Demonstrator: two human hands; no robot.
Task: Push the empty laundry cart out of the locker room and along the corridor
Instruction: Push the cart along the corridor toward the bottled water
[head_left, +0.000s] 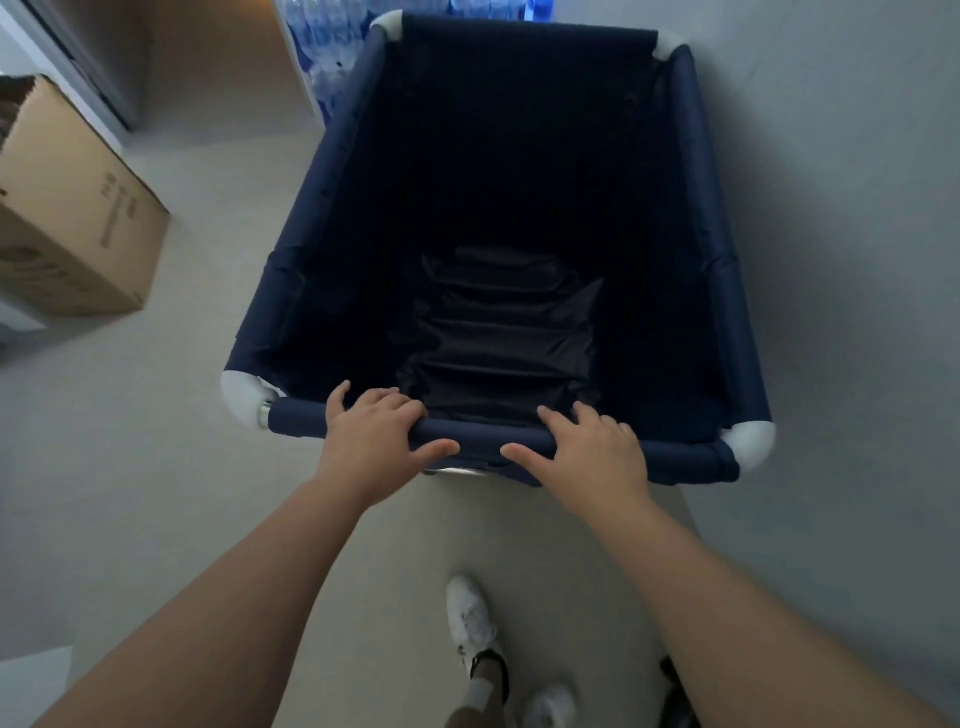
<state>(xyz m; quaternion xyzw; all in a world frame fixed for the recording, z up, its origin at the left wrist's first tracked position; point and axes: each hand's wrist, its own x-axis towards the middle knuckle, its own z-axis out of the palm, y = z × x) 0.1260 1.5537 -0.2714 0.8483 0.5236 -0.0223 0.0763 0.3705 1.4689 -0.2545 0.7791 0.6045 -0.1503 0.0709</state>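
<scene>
Both hands, left (375, 441) and right (597, 454), wrap fingers over the near rail of the empty cart (498, 234). A box (78, 218) stands left of the cart. Pushing appears underway; the corridor is not identifiable.

Laundry cart (337, 171) navy blue fabric, black creased lining inside, white corner joints (240, 392), cardboard box (78, 218) plain brown with faint dark print, floor (156, 441) pale grey, shoes (470, 618) white, bottled water packs (322, 36) clear bluish
</scene>
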